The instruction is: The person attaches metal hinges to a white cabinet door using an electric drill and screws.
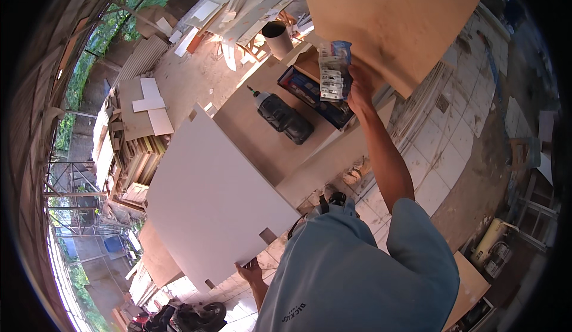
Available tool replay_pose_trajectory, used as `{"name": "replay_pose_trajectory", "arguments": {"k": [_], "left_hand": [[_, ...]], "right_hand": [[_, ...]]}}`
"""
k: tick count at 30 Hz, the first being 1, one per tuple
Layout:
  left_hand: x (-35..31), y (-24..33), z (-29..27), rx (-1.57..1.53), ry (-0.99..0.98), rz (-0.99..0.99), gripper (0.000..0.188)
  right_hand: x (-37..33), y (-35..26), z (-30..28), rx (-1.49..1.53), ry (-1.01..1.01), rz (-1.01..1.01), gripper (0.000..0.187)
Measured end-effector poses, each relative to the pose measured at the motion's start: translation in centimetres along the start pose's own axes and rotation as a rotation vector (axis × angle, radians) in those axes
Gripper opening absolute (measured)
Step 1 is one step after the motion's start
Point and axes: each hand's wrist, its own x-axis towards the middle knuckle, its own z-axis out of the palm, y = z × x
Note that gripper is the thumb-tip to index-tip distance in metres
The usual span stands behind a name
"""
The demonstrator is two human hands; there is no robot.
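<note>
My left hand (pixel 250 270) grips the near edge of a large white panel (pixel 208 195), fingers bent around the rim. The panel has small rectangular notches at its edges and lies partly over a brown board surface (pixel 238 114). My right hand (pixel 360 91), arm stretched forward, is closed on the right side of a clear plastic pack (pixel 332 73) with blue print and small pale pieces inside. Directly beneath the pack is an open dark blue carton (pixel 301 89), partly hidden by it. Left of the carton a black cordless drill (pixel 283 117) rests on its side, its bit pointing away.
A big brown board (pixel 393 22) slopes up behind my right hand. Beyond the carton stands a round tube-like bin (pixel 278 39). Stacked wood offcuts (pixel 134 159) lie at the left, more scraps on a far table (pixel 223 13). A motorcycle (pixel 190 317) is at the lower left.
</note>
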Motion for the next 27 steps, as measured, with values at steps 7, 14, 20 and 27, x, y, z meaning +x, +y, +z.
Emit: {"name": "replay_pose_trajectory", "arguments": {"k": [7,14,20,27], "left_hand": [[-1.2,-0.8,1.7,0.085,0.235,-0.021,0.06],[-10.5,-0.4,8.0,0.546,0.38,0.547,0.052],[-18.0,3.1,21.6,0.377,-0.668,0.447,0.043],[-21.8,0.7,27.3,0.488,-1.082,0.199,0.048]], "right_hand": [[-3.4,-3.0,1.4,0.048,-0.047,0.024,0.023],[-10.9,-6.3,6.5,0.109,0.032,0.015,0.024],[-20.2,-6.8,8.4,0.048,-0.069,0.196,0.024],[-29.4,-1.7,8.8,-0.34,-0.434,0.463,0.019]]}}
